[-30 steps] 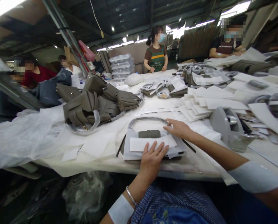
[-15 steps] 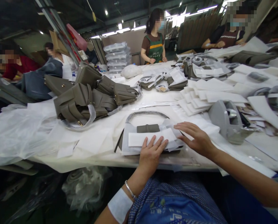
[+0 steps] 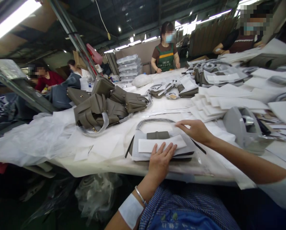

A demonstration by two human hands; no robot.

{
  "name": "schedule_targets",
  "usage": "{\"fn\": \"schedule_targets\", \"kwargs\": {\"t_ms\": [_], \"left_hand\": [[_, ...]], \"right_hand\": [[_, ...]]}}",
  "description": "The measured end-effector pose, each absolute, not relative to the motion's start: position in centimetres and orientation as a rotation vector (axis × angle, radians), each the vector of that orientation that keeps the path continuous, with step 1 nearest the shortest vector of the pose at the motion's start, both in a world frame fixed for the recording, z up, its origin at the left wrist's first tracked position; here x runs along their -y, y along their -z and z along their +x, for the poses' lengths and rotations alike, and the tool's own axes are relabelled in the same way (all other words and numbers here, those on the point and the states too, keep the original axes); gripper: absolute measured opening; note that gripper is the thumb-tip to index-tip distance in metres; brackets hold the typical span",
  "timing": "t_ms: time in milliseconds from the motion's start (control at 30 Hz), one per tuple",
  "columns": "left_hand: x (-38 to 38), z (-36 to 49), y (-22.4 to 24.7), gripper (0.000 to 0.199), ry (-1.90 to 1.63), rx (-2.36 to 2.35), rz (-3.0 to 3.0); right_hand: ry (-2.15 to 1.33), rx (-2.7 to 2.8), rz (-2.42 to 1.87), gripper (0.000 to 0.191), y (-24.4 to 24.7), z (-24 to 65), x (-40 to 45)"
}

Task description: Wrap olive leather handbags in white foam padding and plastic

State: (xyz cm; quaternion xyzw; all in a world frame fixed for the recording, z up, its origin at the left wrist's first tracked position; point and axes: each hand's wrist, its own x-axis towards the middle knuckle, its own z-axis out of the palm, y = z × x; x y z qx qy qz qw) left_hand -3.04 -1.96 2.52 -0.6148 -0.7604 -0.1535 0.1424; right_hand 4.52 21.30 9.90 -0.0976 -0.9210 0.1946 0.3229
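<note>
A dark olive handbag (image 3: 158, 135) lies flat near the table's front edge, with a translucent white sheet (image 3: 136, 155) over much of it. Its handle (image 3: 154, 120), wrapped in clear film, arches away from me. Across the bag rests a white foam strip (image 3: 145, 145). My left hand (image 3: 160, 158) lies flat with spread fingers, pressing on the strip and the sheet. At the right end of the handle, my right hand (image 3: 195, 131) has thumb and fingertips pinched together; what is between them is too small to make out.
Several olive bags (image 3: 97, 110) are heaped at the left, beside crumpled white sheets (image 3: 37, 131). On the right stand stacked foam sheets (image 3: 219, 102) and a grey tape dispenser (image 3: 241, 126). A co-worker in a green apron (image 3: 167, 61) stands across the table.
My right hand has gone from outstretched fingers beside the bag to a pinch near the handle's right end. The sheet's right side now lies flatter. My left hand stays on the strip. The view has shifted.
</note>
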Motion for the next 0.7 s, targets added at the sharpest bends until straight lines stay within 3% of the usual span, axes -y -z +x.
{"fn": "schedule_targets", "kwargs": {"t_ms": [167, 400, 700], "left_hand": [[1.9, -3.1, -2.1, 0.053, 0.478, 2.175, -1.756], [1.8, -3.5, -1.2, 0.053, 0.486, 2.148, -1.736], [1.6, -3.7, -0.9, 0.052, 0.541, 2.133, -1.751]], "right_hand": [[-0.623, 2.44, -0.495, 0.031, -12.7, -3.3, -26.6], [-0.765, 2.473, -0.647, 0.023, -11.8, -10.2, -30.0], [-0.71, 2.418, -0.535, 0.03, -14.3, -6.6, -26.8]]}}
